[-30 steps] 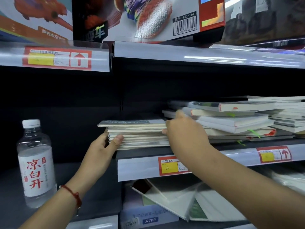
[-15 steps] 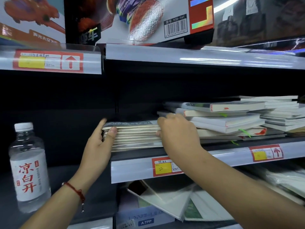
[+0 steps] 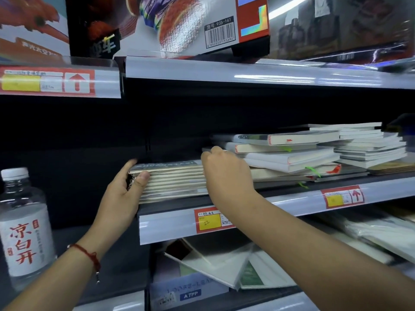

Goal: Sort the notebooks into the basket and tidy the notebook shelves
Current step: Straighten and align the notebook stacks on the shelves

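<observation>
The left hand [image 3: 122, 194] clamps the left end of a stack of spiral notebooks [image 3: 170, 180], thumb pressed against the page edges and the other fingers reaching round the wire-bound end and over the top cover. The right hand [image 3: 226, 176] curls its fingers over the stack's right end; whether they grip it or only press it I cannot tell. The stack lies flat on the shelf [image 3: 280, 205], its left end jutting past the shelf's edge. Right of the stack, thicker notebooks [image 3: 289, 158] with ribbon markers lie fanned and askew, and a squarer white pile [image 3: 368, 144] sits beyond them. No basket is in view, so sorting looks barely begun, and tidying seems early. The covers look matte card, the page edges cream, and the shelf's front strip glossy plastic.
</observation>
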Tool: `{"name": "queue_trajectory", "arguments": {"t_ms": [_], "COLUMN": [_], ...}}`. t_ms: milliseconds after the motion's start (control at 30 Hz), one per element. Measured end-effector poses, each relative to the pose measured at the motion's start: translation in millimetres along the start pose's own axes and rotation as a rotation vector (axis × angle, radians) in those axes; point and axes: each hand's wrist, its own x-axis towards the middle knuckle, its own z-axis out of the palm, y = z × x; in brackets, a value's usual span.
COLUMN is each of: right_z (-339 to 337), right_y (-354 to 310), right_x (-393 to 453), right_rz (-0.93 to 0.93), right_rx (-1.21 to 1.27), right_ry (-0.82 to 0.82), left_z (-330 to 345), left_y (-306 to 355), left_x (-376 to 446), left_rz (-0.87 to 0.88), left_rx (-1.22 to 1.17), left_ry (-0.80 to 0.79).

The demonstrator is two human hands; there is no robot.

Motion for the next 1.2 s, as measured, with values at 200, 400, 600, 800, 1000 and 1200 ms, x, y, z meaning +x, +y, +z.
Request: {"name": "queue_trajectory", "arguments": {"t_ms": [200,400,600,800,1000,1200], "right_z": [-9,-26,-28,-31,-25,-12], "right_y": [-6,15,105,191,232,231], "right_x": [-24,-85,-112,-108,-89,-86], "right_rz": [-0.052,-0.171,-0.053,0.154,0.158,0.088], "right_rx": [0.012,0.124,0.108,0.368,0.509,0.756], "right_ry": [-0.024,0.189,0.193,0.093,-0.022,-0.041], "left_z": [-6,20,92,158,178,160], "left_y": [12,63,118,154,151,137], "left_x": [-4,-50,-68,-57,-50,-41], "left_rz": [-0.061,0.281,0.292,0.18,0.155,0.101], "left_rx": [0.038,0.323,0.253,0.177,0.154,0.03], "left_ry": [-0.029,0.059,-0.104,-0.187,-0.077,-0.054]}}
